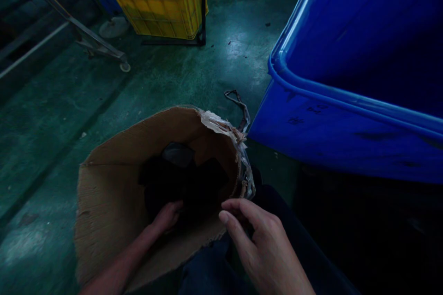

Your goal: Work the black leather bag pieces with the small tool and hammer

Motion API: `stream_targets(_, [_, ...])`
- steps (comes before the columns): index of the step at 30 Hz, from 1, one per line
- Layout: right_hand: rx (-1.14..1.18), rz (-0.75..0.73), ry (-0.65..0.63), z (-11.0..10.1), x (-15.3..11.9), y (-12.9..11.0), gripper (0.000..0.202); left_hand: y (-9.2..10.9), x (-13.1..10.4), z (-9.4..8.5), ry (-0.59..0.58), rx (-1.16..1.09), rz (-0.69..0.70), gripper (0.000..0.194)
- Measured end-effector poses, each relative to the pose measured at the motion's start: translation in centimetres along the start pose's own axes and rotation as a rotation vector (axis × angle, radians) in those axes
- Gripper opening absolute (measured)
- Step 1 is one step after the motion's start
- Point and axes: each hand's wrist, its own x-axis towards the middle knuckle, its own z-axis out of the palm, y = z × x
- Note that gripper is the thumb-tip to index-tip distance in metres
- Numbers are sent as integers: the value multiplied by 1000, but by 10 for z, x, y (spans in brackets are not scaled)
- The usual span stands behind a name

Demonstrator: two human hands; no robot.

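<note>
In the head view, the left hand reaches down inside an open cardboard box, at the dark pieces lying in the bottom, and whether its grip is closed on one cannot be told in the shadow. The right hand is by the box's near right rim, its grip loosely curled with a gap between thumb and fingers. A large blue bin stands right of the box, and a yellow crate stands beyond it on the green floor.
</note>
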Motion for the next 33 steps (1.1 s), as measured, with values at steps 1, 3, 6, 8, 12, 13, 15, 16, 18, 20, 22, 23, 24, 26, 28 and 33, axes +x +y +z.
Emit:
stream_targets(1, [10, 8, -2, -1, 1, -1, 23, -3, 9, -1, 25, -36, 18, 48])
stream_targets(3, [32, 19, -5, -4, 2, -3, 23, -14, 18, -5, 151, -178, 6, 48])
stream_targets(6, [45, 28, -8, -6, 4, -8, 24, -26, 19, -16, 335, -343, -95, 61])
stream_targets(8, [45, 32, -10, -5, 5, -10, 25, -21, 23, -21, 368, -364, -112, 70])
stream_targets(12, [47, 32, -8, -4, 5, -11, 26, 16, 51, -22, 342, -407, -21, 77])
stream_targets(13, [46, 33, -5, -3, 5, -11, 26, 27, 61, -21, 323, -404, 5, 78])
stream_targets(15, [45, 37, -3, -3, 5, -10, 27, 48, 80, -18, 269, -373, 36, 81])
stream_targets(16, [44, 39, -3, -3, 5, -10, 27, 56, 90, -16, 234, -344, 38, 84])
stream_targets(18, [38, 38, 0, -2, 4, -9, 27, 67, 107, -12, 151, -259, 19, 90])
stream_targets(20, [33, 26, 1, -1, 5, -6, 28, 72, 120, -6, 61, -146, -7, 86])
stream_targets(22, [28, 8, -2, -1, 6, -3, 29, 74, 131, 2, -16, -20, -27, 73])
stream_targets(23, [24, -2, -4, -1, 6, -2, 30, 74, 135, 6, -47, 43, -36, 66])
stream_targets(24, [20, -12, -5, -2, 7, 0, 30, 74, 140, 11, -73, 103, -43, 60])
stream_targets(26, [10, -26, -2, -3, 9, 3, 28, 74, 151, 21, -112, 212, -56, 53])
stream_targets(28, [2, -40, -1, -3, 10, 8, 26, 78, 165, 31, -131, 298, -63, 46])
stream_targets(33, [-6, -73, -52, -1, 10, 28, 20, 98, 210, 54, -88, 398, -71, 39])
